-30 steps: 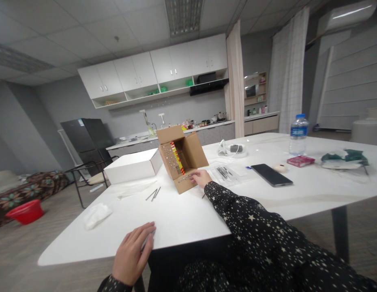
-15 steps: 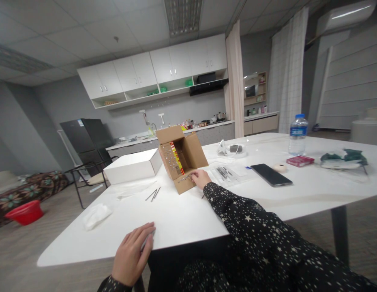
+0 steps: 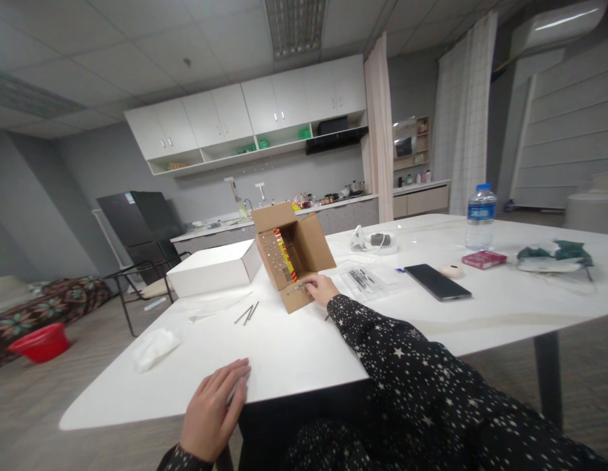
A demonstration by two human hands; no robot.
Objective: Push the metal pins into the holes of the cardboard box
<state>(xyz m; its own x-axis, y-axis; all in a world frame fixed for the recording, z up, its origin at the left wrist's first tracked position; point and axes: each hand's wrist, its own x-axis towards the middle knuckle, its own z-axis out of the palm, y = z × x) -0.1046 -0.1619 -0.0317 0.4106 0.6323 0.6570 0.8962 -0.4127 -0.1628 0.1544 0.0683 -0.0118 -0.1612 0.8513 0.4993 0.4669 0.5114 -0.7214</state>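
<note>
An open cardboard box lies tilted on the white table, its opening facing me and its flaps spread. Many small silvery bits dot its left flap, and more lie on the lower flap. Over that lower flap, my right hand has its fingertips pinched together at the silvery bits; what is between them is too small to make out. My left hand rests at the table's near edge, fingers stretched out. Three nails or long screws lie between the hands and the white box.
Crumpled white tissue lies on the left. To the right are a clear plastic bag with dark strips, a black phone, a pink box, a water bottle and a coiled white cable.
My right hand has shifted very slightly to the left over the lower flap. My left hand and the objects on the table have stayed in place.
</note>
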